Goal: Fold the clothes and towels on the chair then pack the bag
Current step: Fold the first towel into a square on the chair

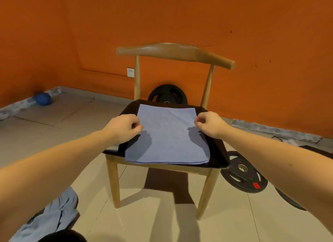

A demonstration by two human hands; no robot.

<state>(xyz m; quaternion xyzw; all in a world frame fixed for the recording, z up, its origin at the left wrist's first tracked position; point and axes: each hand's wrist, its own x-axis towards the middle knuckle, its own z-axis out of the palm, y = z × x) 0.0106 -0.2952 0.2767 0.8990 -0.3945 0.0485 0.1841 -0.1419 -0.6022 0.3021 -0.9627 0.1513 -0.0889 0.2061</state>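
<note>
The head view looks down on one wooden chair with a black seat, set before an orange wall. One pale blue towel lies spread flat on the seat, its near edge hanging just over the front and its far edge close to the back. The two hands are well apart, one at each side of the towel about halfway along it. The left hand has its fingers curled and pinches the towel's left edge between thumb and fingertips. The right hand, curled the same way, pinches the right edge. Both forearms are bare. Writing is scarce: a red mark on a weight plate is too small to read, and the white wall socket carries none. Three black weight plates show: one upright behind the chair between the back posts, one leaning by the chair's front right leg, and a third partly hidden under the right forearm. One blue ball rests on the floor by the wall at far left. One crumpled light blue garment lies on the tiled floor at lower left, well apart from the chair.
</note>
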